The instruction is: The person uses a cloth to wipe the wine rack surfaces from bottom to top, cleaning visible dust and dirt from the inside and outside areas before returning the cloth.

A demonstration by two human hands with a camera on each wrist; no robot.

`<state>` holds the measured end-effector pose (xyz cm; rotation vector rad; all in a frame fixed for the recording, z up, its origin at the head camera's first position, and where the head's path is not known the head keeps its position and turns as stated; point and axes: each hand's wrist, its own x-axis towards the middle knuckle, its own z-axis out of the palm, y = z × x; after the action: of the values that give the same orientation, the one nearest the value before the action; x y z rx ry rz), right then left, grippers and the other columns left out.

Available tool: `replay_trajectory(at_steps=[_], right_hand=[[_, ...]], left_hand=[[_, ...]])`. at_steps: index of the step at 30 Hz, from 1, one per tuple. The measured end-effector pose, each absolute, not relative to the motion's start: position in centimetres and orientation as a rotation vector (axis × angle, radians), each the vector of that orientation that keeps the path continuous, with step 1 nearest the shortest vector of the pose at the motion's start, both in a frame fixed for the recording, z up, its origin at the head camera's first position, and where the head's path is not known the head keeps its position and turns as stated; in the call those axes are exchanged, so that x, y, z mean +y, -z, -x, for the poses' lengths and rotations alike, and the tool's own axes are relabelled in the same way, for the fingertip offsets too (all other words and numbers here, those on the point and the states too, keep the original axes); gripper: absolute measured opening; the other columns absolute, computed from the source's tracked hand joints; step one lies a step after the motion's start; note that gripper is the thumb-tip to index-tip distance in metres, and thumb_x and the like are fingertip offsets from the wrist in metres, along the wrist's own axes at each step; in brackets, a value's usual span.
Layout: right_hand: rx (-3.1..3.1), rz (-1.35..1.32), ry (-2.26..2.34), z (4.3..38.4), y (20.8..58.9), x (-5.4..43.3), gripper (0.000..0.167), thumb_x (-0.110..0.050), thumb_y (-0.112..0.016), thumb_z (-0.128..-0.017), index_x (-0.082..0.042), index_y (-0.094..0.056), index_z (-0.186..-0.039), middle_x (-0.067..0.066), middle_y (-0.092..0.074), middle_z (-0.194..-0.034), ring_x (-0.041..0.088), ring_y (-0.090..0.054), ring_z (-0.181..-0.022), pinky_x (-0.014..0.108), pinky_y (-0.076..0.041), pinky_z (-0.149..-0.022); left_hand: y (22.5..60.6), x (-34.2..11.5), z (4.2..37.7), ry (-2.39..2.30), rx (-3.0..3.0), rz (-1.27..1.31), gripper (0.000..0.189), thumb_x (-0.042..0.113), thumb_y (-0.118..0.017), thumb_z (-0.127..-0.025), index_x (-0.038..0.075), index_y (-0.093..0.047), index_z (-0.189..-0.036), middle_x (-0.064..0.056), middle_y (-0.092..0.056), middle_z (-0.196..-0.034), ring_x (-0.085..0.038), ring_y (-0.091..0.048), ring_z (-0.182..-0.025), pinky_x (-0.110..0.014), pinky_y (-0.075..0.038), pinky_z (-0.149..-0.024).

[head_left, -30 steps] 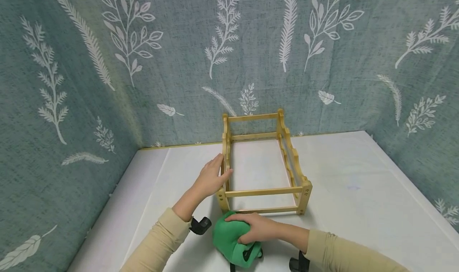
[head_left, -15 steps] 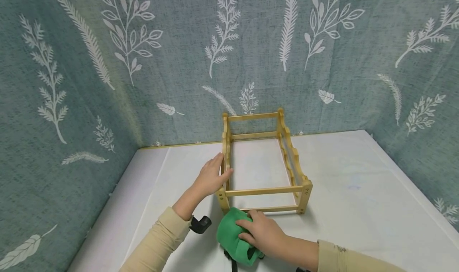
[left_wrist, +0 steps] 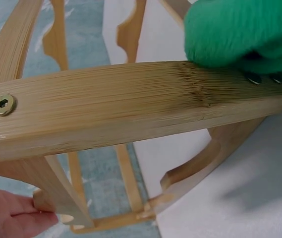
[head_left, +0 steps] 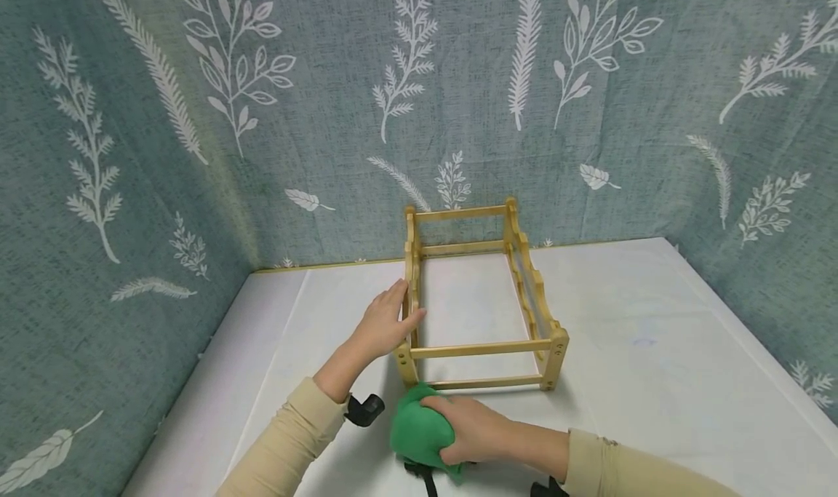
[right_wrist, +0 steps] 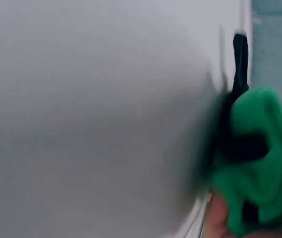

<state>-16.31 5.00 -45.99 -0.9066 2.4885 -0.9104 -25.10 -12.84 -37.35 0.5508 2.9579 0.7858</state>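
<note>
Leftmost, the left hand [head_left: 382, 327] rests against the left side rail of the bamboo rack [head_left: 481, 297], its fingers laid nearly straight up the outside of the rail and the thumb lying over it toward the inside; the grip is loose and wraps nothing tightly. From the left wrist view only a fingertip [left_wrist: 12, 218] shows, touching the rack's [left_wrist: 131, 106] lower rail from below. That rack stands upright on the white tabletop [head_left: 641, 351], an open frame of pale bamboo bars with wavy notches cut along its side rails, its far end close to the leaf-printed curtain [head_left: 419, 97] behind it.

Just in front of the rack's near left post, the right hand [head_left: 474, 428] has its fingers curled over a green cloth [head_left: 415, 431], holding it bunched up; the grip is closed round the cloth. The left wrist view shows the cloth [left_wrist: 242, 29] touching the top of the rack's end bar near two screws. Black straps [head_left: 422, 475] hang out beneath the cloth, on the side away from the rack. The right wrist view is blurred, showing only the green cloth [right_wrist: 259, 163] with a black strap [right_wrist: 240, 59] against the tabletop [right_wrist: 91, 119].
</note>
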Motion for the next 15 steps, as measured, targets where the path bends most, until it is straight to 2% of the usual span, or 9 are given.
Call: replay_trajectory(at_steps=[8,15], right_hand=[[2.454,0.759,1.016,17.1,45.7,5.7,0.062,-0.011,-0.066,-0.066,-0.018,-0.052,-0.127,-0.005,-0.062,-0.093,0.003,-0.049,-0.066,0.021,-0.042,-0.055],[2.500,0.678,1.032,16.5,45.7,9.2,0.061,-0.012,-0.066,-0.068,-0.013,-0.052,-0.127,0.000,-0.062,-0.098,0.009,-0.049,-0.072,0.025,-0.041,-0.056]], left_hand=[[37.4,-12.9,25.2,-0.732,2.943,-0.532,0.071,0.040,-0.046,-0.094,-0.001,-0.017,-0.145,-0.018,-0.018,-0.151,-0.035,-0.017,-0.137,-0.050,-0.017,-0.109],[36.9,-12.8,25.1,-0.710,2.907,-0.496,0.074,0.041,-0.047,-0.093,0.000,-0.014,-0.146,-0.016,-0.015,-0.151,-0.034,-0.015,-0.138,-0.049,-0.014,-0.110]])
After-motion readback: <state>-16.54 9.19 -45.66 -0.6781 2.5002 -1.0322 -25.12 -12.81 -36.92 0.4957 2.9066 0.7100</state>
